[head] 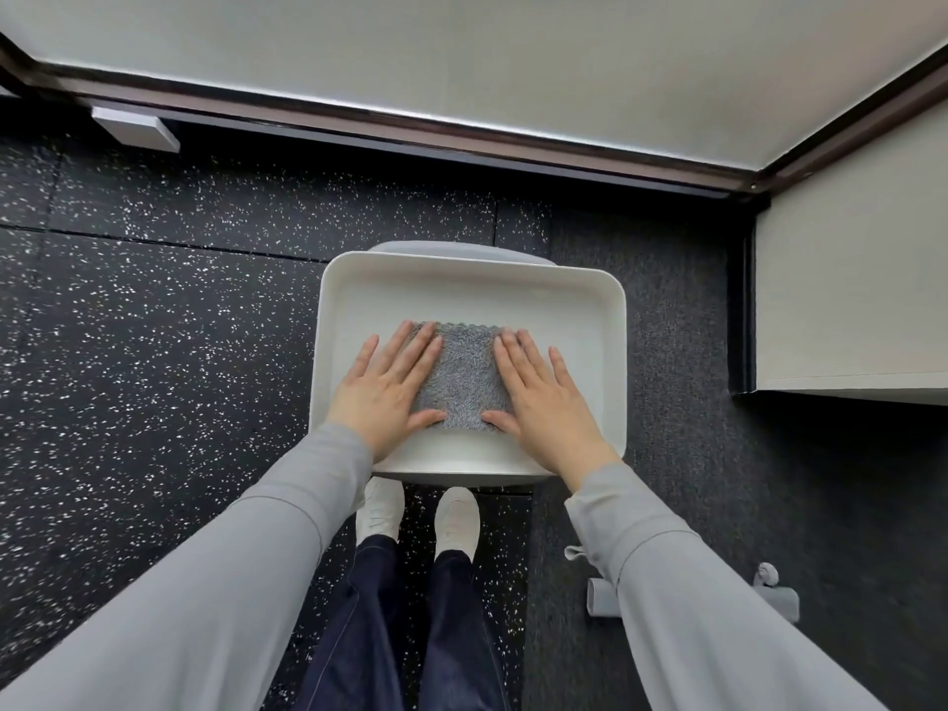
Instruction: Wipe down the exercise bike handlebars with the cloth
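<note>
Right now my left hand and right hand lie flat, fingers spread and gripping nothing, pressed on either side of the grey cloth. It rests folded inside the white tray, toward the tray's near edge, above my shoes.

White tray on a stool; speckled dark floor.

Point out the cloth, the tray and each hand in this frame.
cloth (458, 378): head view, bare middle between the hands.
tray (477, 292): head view, bare floor near the far wall.
left hand (386, 390): head view, back of hand.
right hand (545, 400): head view, back of hand.
</note>
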`<act>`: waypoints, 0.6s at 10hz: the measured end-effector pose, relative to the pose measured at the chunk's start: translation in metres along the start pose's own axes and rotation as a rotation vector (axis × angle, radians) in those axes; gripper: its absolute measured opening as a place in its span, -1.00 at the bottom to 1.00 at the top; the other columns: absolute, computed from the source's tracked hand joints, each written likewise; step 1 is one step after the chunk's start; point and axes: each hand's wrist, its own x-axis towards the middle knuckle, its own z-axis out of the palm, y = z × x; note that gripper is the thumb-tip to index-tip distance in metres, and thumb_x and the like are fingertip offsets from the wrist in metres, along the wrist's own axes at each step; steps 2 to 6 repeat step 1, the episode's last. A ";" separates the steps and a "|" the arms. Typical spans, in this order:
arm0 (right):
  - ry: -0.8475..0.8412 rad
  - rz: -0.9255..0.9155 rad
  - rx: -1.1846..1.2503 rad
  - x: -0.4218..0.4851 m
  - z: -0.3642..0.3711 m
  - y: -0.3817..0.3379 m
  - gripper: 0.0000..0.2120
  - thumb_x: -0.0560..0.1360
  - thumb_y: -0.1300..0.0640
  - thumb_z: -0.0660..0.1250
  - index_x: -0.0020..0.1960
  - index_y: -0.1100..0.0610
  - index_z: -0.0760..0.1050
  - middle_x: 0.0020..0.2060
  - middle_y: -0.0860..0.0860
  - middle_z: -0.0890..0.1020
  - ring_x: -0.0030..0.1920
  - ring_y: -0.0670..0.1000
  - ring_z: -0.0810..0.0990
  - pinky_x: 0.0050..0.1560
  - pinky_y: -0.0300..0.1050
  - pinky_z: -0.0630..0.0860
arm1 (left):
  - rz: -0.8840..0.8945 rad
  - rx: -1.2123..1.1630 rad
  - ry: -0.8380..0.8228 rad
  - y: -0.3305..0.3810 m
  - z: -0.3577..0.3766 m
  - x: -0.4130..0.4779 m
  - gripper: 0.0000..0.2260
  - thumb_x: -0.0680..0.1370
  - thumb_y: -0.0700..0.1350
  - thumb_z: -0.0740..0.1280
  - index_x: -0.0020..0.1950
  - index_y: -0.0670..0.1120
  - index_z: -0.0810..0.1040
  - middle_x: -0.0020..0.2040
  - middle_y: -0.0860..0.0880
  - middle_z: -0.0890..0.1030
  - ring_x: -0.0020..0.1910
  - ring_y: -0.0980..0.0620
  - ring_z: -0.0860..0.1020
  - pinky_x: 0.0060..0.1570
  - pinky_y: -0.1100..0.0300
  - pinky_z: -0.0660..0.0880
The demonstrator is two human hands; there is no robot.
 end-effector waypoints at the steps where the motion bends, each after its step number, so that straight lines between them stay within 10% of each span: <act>1: 0.047 0.074 0.092 -0.008 -0.021 -0.010 -0.23 0.56 -0.19 0.09 0.52 0.13 -0.25 0.55 0.06 -0.16 0.54 0.04 -0.21 0.51 0.07 -0.18 | -0.071 -0.037 -0.022 0.005 -0.020 -0.012 -0.25 0.51 0.34 -0.04 0.48 -0.01 -0.35 0.54 -0.01 -0.28 0.52 -0.02 -0.24 0.49 -0.02 -0.19; 6: 0.047 0.074 0.092 -0.008 -0.021 -0.010 -0.23 0.56 -0.19 0.09 0.52 0.13 -0.25 0.55 0.06 -0.16 0.54 0.04 -0.21 0.51 0.07 -0.18 | -0.071 -0.037 -0.022 0.005 -0.020 -0.012 -0.25 0.51 0.34 -0.04 0.48 -0.01 -0.35 0.54 -0.01 -0.28 0.52 -0.02 -0.24 0.49 -0.02 -0.19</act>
